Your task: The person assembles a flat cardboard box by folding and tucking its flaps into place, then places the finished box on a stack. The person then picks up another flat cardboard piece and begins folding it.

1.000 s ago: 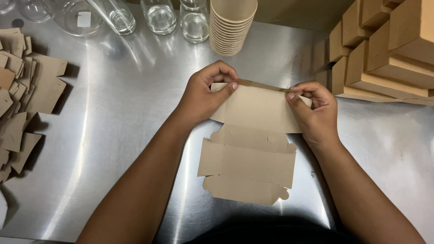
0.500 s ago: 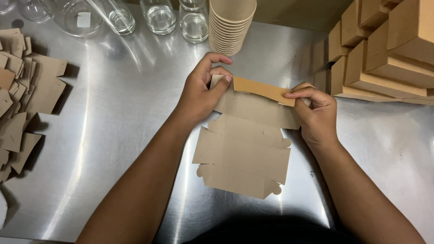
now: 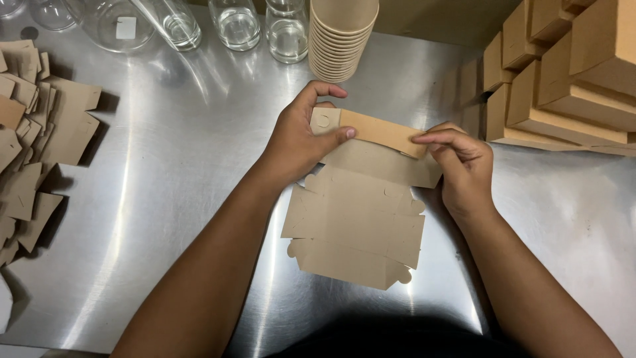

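A flat brown cardboard box blank (image 3: 354, 222) lies on the steel table (image 3: 172, 199) in front of me. Its far flap (image 3: 381, 131) is bent upward. My left hand (image 3: 298, 136) pinches the left end of that flap between thumb and fingers. My right hand (image 3: 464, 166) presses fingertips on the flap's right end, its palm resting over the blank's right edge. The near part of the blank, with small round tabs, lies flat.
A pile of flat cardboard blanks (image 3: 30, 139) covers the table's left side. Folded brown boxes (image 3: 563, 73) are stacked at the right. A stack of paper cups (image 3: 341, 36) and several glass jars (image 3: 238, 23) stand along the far edge.
The far flap has been folded up from flat to standing. The blank has turned slightly, and my left thumb has come over the flap's front.
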